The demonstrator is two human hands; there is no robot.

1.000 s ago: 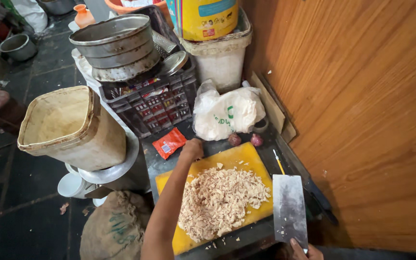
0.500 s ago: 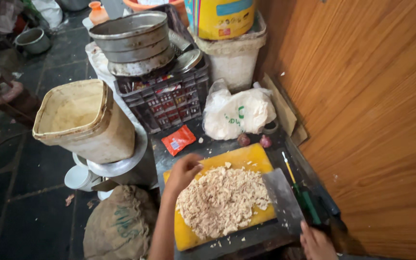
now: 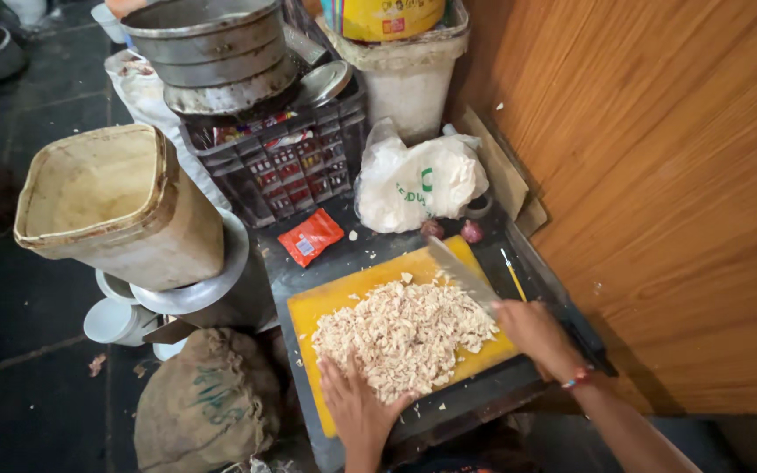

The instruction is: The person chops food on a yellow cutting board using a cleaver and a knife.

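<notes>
Resting flat against the near edge of the chopped pale food (image 3: pixel 405 337), the left hand (image 3: pixel 357 405) lies spread open on the yellow cutting board (image 3: pixel 326 302), which sits on the dark worktop (image 3: pixel 282 263). The right hand (image 3: pixel 532 331) is closed around the handle of a broad cleaver (image 3: pixel 459 273), whose blade reaches over the heap's far side. Judging by its look, the heap is light, loose and crumbly, better corralled with palm and blade than pinched. The cleaver seems stiff and heavy, safest gripped at its handle.
</notes>
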